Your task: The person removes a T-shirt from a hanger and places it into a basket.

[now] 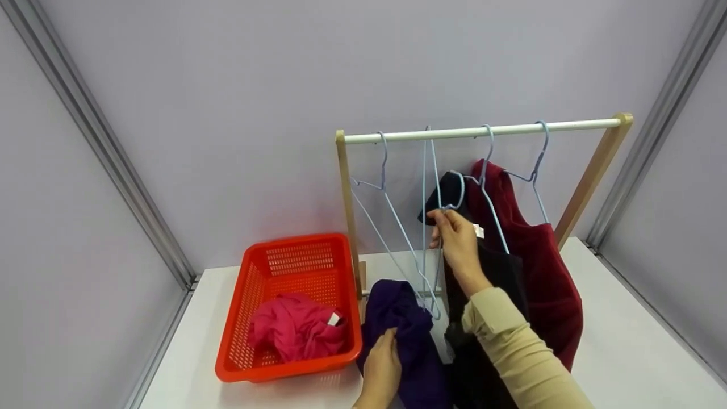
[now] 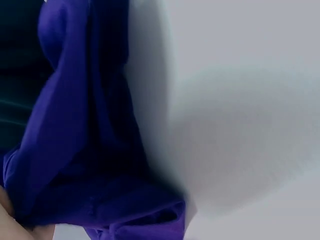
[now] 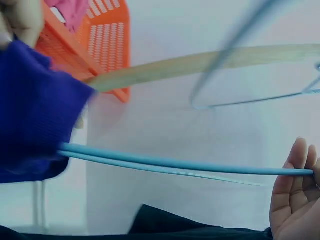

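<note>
My right hand (image 1: pixel 459 241) pinches a light-blue wire hanger (image 3: pixel 190 164) near its neck, and the hook (image 1: pixel 461 187) rises above the fingers. My left hand (image 1: pixel 381 363) grips a purple garment (image 1: pixel 406 321) that hangs down in front of the rack. In the right wrist view the far end of the hanger runs into the purple cloth (image 3: pixel 35 115), which hides its tip. The left wrist view shows the same cloth (image 2: pixel 75 125) draped in folds, with fingertips (image 2: pixel 15 227) at its lower left edge.
A white-railed wooden rack (image 1: pixel 409 136) carries bare blue hangers (image 1: pixel 384 165) at left, then a black garment (image 1: pixel 500 278) and a dark red garment (image 1: pixel 545 267). Left of it, a red-orange plastic basket (image 1: pixel 230 346) holds a pink garment (image 1: pixel 298 326). Walls enclose the white table (image 1: pixel 187 324).
</note>
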Action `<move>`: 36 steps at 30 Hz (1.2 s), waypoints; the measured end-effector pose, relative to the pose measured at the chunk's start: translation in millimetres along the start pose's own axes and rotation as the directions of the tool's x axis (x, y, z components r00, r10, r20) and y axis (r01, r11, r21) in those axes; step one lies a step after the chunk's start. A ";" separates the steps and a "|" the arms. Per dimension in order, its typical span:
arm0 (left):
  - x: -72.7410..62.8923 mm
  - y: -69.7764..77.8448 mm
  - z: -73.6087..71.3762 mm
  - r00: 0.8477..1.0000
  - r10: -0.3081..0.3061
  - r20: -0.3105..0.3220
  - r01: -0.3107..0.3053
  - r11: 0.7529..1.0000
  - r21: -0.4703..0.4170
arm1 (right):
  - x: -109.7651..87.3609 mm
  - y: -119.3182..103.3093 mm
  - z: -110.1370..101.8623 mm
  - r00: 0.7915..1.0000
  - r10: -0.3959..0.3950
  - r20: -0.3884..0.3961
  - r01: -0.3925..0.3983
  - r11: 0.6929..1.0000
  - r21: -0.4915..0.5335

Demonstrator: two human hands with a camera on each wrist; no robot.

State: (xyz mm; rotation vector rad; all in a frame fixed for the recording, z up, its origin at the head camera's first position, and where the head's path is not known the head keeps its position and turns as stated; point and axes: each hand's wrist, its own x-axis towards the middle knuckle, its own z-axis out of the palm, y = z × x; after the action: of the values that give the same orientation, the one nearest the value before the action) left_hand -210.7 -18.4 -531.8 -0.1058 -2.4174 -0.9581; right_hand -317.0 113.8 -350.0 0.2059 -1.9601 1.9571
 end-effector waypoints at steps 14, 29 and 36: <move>2.9 -20.0 16.4 0.993 -0.069 0.094 0.054 0.987 0.154 | 19.5 -42.0 -10.7 0.999 0.039 0.038 -0.036 0.996 -0.087; 9.0 -43.4 33.7 0.870 -0.253 0.423 0.270 0.963 0.020 | 29.1 -59.0 -3.1 0.976 0.073 0.207 -0.033 0.981 -0.189; 12.4 -41.2 34.8 0.885 -0.237 0.401 0.224 0.971 0.080 | 35.0 -67.8 2.2 0.962 0.089 0.259 -0.029 0.973 -0.228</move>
State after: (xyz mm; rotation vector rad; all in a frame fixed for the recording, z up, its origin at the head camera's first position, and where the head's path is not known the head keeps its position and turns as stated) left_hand -247.6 -27.7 -571.9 -0.0046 -2.8815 -1.0912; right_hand -325.9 114.9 -274.2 0.3734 -2.3657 1.8032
